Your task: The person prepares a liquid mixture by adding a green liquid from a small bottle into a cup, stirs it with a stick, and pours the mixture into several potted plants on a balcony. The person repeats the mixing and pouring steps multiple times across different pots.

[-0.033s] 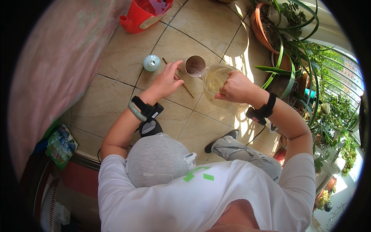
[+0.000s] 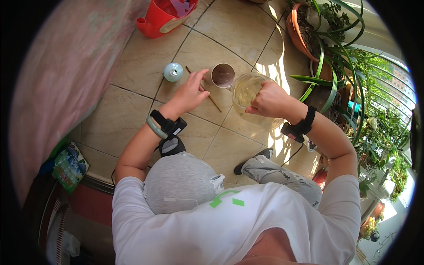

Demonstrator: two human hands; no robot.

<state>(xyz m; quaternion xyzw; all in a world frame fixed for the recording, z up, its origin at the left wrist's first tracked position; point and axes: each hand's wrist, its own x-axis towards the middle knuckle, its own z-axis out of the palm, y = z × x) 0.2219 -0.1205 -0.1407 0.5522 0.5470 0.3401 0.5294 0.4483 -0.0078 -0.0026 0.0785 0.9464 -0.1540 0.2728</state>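
My right hand (image 2: 268,100) is closed round the handle of a clear glass pitcher (image 2: 242,93) holding pale yellow liquid. The pitcher's lip is at the rim of a round cup (image 2: 223,75) with a brownish inside; whether liquid is running between them I cannot tell. To the left of the cup hovers my left hand (image 2: 191,92), thumb and fingers apart, with nothing seen in it. Passing beneath that hand, a thin brown stick (image 2: 215,104) lies on the floor tiles. A small pale blue round vase (image 2: 173,72) stands just beyond my left hand.
A red watering can (image 2: 165,20) stands at the far left on the tiled floor (image 2: 225,26). Potted plants, including a terracotta pot (image 2: 300,33) with long leaves (image 2: 329,81), line the right side. A pinkish draped cloth (image 2: 75,66) hangs at the left. My shoe (image 2: 173,146) is near.
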